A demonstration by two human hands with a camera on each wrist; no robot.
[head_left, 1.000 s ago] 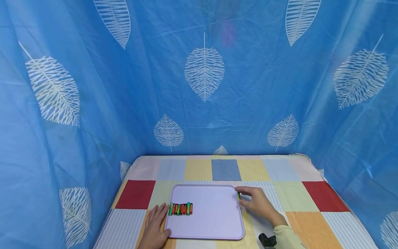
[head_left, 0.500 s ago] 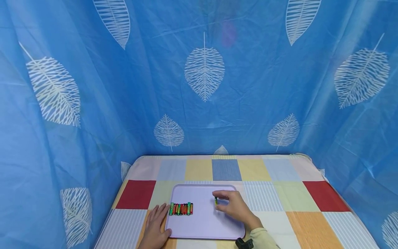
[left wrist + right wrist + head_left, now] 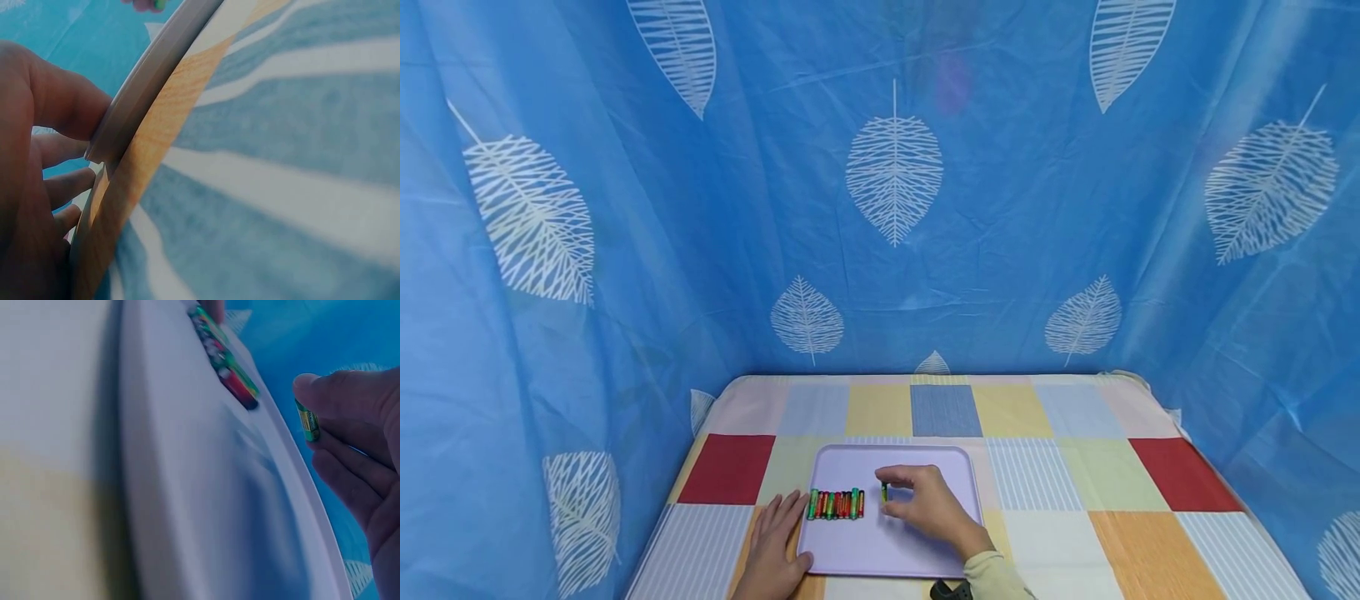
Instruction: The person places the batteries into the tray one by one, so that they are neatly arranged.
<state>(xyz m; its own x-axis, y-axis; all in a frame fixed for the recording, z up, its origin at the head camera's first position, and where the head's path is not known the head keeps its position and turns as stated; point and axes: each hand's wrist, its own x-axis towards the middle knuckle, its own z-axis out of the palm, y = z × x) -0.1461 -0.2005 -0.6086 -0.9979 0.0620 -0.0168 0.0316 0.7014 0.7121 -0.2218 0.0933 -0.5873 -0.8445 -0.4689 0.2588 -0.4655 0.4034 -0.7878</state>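
In the head view, a row of red and green batteries lies side by side at the left edge of a pale lilac tray. My right hand pinches one more battery between thumb and fingertips, over the tray to the right of the row. Its green and yellow wrapper shows in the right wrist view, where the held battery sticks out below the thumb. My left hand rests with spread fingers at the tray's left side. In the left wrist view its thumb touches the tray rim.
A patchwork tablecloth covers the table under the tray. Blue curtains with white leaf prints hang behind and on both sides. A black strap device sits at the right wrist.
My right hand has carried the pinched battery leftward, from beyond the tray's right edge to over its middle, near the row. The left hand and the row of batteries have stayed still.
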